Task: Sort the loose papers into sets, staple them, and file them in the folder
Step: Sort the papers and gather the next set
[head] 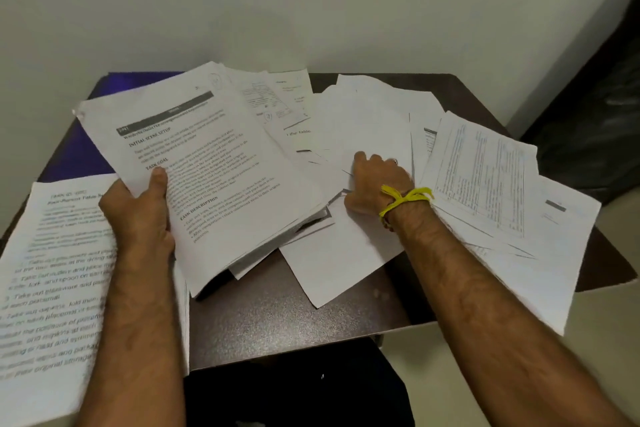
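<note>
Fingers of left hand (138, 208) clamped on gathered stack (194, 163), thumb on top, presumably keeping sorted pages together; right hand (375, 180) fingertips curled onto loose sheets (363, 121) just beyond, likely separating one; blue folder (83, 152) behind stack.

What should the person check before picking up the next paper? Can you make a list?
1. Left hand has a firm hold on the stack of pages: ok, thumb on top.
2. Right hand is on the loose sheets: ok, resting there.
3. Those sheets show their print: not ok, several look blank side up.
4. Papers stay on the table: not ok, the right-hand sheets hang over the edge.
5. Stapler ready: cannot tell, none in view.
6. Blue folder reachable: cannot tell, mostly covered.
</note>
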